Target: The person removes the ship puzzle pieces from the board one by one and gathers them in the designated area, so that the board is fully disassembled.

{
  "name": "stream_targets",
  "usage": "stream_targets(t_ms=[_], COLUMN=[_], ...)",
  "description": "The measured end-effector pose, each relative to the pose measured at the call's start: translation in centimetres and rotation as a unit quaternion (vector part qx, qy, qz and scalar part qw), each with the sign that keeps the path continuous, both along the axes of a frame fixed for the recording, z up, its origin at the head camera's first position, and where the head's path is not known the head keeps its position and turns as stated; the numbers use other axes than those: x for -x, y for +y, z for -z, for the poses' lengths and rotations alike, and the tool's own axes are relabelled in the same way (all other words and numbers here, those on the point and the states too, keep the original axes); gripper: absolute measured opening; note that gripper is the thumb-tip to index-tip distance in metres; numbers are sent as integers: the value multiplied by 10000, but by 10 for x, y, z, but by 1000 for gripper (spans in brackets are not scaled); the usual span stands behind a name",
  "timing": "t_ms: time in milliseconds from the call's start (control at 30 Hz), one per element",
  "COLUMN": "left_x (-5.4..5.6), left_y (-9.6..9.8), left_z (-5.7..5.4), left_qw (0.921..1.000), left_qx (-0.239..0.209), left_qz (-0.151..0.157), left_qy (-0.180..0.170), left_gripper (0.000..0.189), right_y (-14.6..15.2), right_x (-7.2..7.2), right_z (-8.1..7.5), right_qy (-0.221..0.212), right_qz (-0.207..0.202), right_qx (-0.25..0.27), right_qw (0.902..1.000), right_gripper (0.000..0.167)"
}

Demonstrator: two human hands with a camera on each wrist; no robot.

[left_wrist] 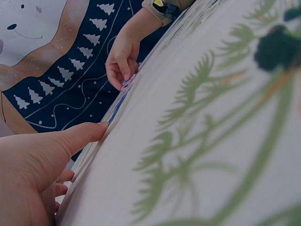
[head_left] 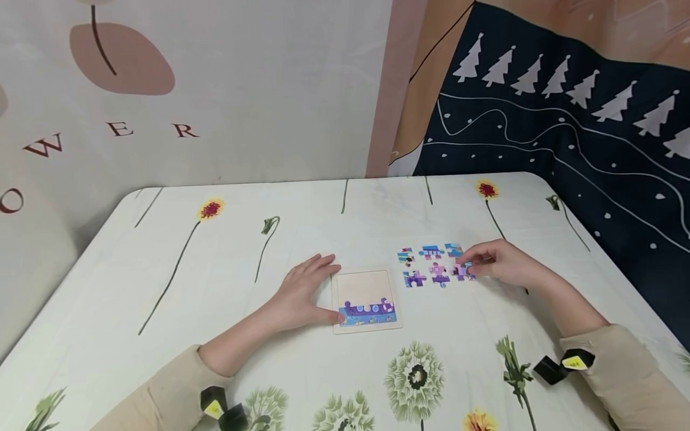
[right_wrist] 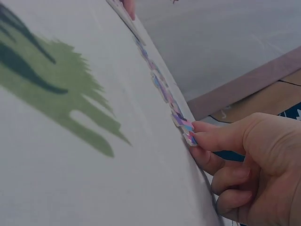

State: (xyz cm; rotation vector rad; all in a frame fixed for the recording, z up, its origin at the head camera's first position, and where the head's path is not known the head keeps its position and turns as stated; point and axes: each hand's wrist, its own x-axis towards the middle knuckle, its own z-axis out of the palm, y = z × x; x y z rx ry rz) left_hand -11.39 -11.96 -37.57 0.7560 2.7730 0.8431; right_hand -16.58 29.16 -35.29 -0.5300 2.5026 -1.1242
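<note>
A square wooden puzzle board (head_left: pixel 362 286) lies flat on the table, its lower part filled with joined purple and blue pieces (head_left: pixel 368 312). My left hand (head_left: pixel 299 299) is spread at the board's left side, the thumb resting on its lower left corner and the fingers reaching to its upper left. Right of the board, several loose jigsaw pieces (head_left: pixel 431 252) lie in two rows. At the right end of these, my right hand (head_left: pixel 504 263) pinches a pink and blue puzzle piece (right_wrist: pixel 190 137) between thumb and index finger. In the right wrist view its other fingers are curled.
A white cloth with printed flowers covers the table (head_left: pixel 226 239). Behind it hangs a pale printed curtain (head_left: pixel 269 90), and a dark blue fabric with white trees (head_left: pixel 539 120) hangs at the right. Black devices (head_left: pixel 563 365) sit at both sleeve cuffs.
</note>
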Motion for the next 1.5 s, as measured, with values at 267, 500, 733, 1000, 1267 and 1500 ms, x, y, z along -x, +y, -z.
stream_targets(t_ms=[267, 500, 733, 1000, 1267, 1500], left_x=[1, 0, 1, 0, 0, 1], left_y=[0, 0, 0, 0, 0, -1], left_z=[-1, 0, 1, 1, 1, 2], left_qw=[10000, 10000, 10000, 10000, 10000, 9999], left_qx=[-25, -25, -29, -26, -12, -29], left_qz=[9, 9, 4, 8, 14, 62], left_qy=[-10, 9, 22, 40, 69, 87], left_gripper=[90, 90, 90, 90, 90, 90], right_y=[-4, -7, -6, -10, -29, -49], right_x=[-3, -6, -7, -10, -20, -33], right_z=[-2, -4, -4, -9, -21, -26], right_qy=[200, 323, 302, 715, 1145, 1213], right_qz=[21, 32, 38, 76, 82, 278], right_qx=[-204, -475, -510, -802, -814, -547], right_qw=[9996, 9983, 9982, 9942, 9901, 9907], right_gripper=[21, 22, 23, 24, 23, 21])
